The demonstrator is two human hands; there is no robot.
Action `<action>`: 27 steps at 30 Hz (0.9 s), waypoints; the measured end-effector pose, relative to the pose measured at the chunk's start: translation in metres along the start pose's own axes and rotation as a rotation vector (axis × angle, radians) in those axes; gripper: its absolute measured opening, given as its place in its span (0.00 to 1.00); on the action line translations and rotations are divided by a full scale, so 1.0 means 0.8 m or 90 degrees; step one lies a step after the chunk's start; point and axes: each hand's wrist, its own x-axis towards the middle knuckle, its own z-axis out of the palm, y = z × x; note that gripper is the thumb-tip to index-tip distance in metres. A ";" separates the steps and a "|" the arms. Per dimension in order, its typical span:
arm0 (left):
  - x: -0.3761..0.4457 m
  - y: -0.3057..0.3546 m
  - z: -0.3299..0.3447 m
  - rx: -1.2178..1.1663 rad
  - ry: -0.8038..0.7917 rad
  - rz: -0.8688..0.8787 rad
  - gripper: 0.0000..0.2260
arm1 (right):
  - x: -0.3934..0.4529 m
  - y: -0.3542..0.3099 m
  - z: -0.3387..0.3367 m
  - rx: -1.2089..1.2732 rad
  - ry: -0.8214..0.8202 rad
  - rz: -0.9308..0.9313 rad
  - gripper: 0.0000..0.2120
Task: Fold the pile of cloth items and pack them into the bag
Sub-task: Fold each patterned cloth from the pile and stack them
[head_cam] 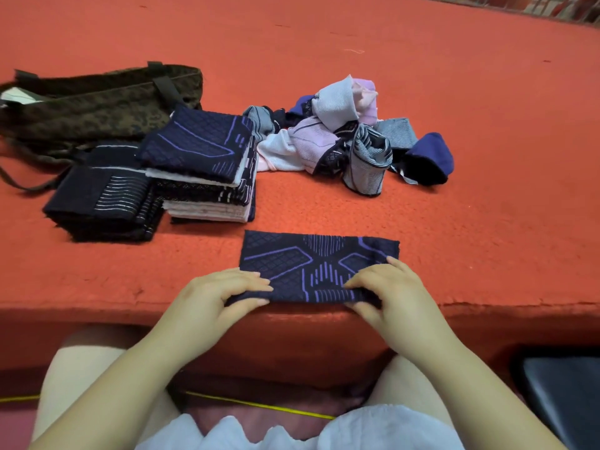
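Two hands [224, 293] on one cloth [319, 266]

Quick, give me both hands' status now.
Left hand: pinching the near edge of the dark patterned cloth.
Right hand: pinching the same edge.

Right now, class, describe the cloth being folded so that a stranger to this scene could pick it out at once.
Start at the orange table and come to its near edge, below the two folded stacks and the loose pile. There a dark navy cloth with purple lines lies flat, alone. Unlike the others, the left hand and right hand pinch its near edge.
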 end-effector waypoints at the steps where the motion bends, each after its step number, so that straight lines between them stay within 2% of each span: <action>1: 0.001 0.002 -0.005 -0.024 0.010 -0.027 0.11 | 0.000 0.005 -0.007 0.015 0.013 0.014 0.08; 3: 0.005 0.005 -0.012 -0.070 0.035 -0.084 0.05 | -0.003 0.010 -0.023 0.086 0.027 0.056 0.04; 6: 0.012 0.010 -0.018 -0.138 0.086 -0.110 0.11 | -0.010 0.014 -0.043 0.248 0.035 0.136 0.11; 11: 0.028 0.018 -0.027 -0.240 0.172 -0.172 0.04 | -0.010 0.027 -0.060 0.463 0.091 0.197 0.10; 13: 0.032 0.016 -0.029 -0.254 0.202 -0.195 0.07 | -0.010 0.030 -0.063 0.515 0.126 0.222 0.11; 17: 0.044 0.028 -0.025 -0.365 0.266 -0.239 0.08 | -0.009 0.029 -0.067 0.576 0.176 0.238 0.08; 19: 0.048 0.042 -0.025 -0.444 0.268 -0.243 0.08 | -0.006 0.026 -0.073 0.618 0.198 0.249 0.01; 22: 0.053 0.051 -0.031 -0.501 0.236 -0.272 0.11 | -0.003 0.027 -0.084 0.669 0.192 0.236 0.22; 23: 0.054 0.049 -0.031 -0.511 0.215 -0.295 0.12 | -0.001 0.026 -0.089 0.668 0.189 0.240 0.26; 25: 0.059 0.040 -0.028 -0.485 0.175 -0.332 0.17 | 0.007 0.030 -0.093 0.616 0.160 0.256 0.25; 27: 0.065 0.029 -0.020 -0.406 0.155 -0.346 0.15 | 0.021 0.036 -0.087 0.512 0.132 0.311 0.17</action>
